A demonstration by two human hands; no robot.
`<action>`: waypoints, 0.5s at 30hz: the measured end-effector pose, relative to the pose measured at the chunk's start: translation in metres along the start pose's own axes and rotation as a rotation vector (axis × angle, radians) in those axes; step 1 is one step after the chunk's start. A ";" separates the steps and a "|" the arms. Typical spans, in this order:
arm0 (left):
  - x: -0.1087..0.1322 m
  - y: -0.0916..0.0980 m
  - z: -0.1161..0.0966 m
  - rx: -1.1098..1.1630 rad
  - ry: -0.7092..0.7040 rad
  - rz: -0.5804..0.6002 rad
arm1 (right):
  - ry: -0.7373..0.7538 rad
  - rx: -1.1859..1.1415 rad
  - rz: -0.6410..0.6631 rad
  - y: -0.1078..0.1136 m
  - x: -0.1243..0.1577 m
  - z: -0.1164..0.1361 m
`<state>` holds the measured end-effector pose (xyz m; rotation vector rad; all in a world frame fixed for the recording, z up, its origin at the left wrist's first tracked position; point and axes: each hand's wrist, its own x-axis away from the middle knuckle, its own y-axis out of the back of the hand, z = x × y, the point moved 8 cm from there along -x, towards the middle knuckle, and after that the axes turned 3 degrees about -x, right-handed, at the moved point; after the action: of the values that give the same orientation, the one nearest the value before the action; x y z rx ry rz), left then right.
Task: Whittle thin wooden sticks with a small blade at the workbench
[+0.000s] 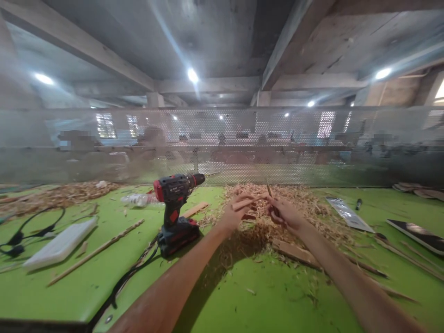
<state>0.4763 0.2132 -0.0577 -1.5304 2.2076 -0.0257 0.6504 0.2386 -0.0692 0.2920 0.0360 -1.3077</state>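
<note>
My left hand (239,213) is closed around a slim wooden stick (250,202), which points to the right toward my other hand. Closed as well, my right hand (285,213) grips a thin knife-like tool (269,188) whose narrow tip points up and away. The stick's end and the tool meet or nearly meet; I cannot tell whether they touch. Beneath both hands spreads a heap of curled wood shavings (312,201). A flat wooden piece (294,254) lies just below my right wrist.
A cordless drill (175,208) stands upright left of my hands. Further left are a carved stick (97,252), a white block (62,244) and a black cable (133,268). On the right lie a phone (418,236) and a plastic packet (348,213). A perforated screen (225,162) closes the back.
</note>
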 end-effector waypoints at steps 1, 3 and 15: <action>0.002 -0.003 0.001 -0.029 0.003 0.027 | -0.003 -0.080 -0.020 0.001 0.000 0.001; 0.005 -0.010 0.002 -0.067 0.022 0.085 | 0.002 -0.207 -0.078 0.005 0.001 0.006; 0.013 -0.017 0.038 -0.145 0.344 0.200 | 0.064 0.140 -0.339 0.023 0.009 0.027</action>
<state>0.5022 0.2034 -0.0920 -1.4594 2.6786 -0.0724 0.6714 0.2289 -0.0410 0.4625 0.0500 -1.6405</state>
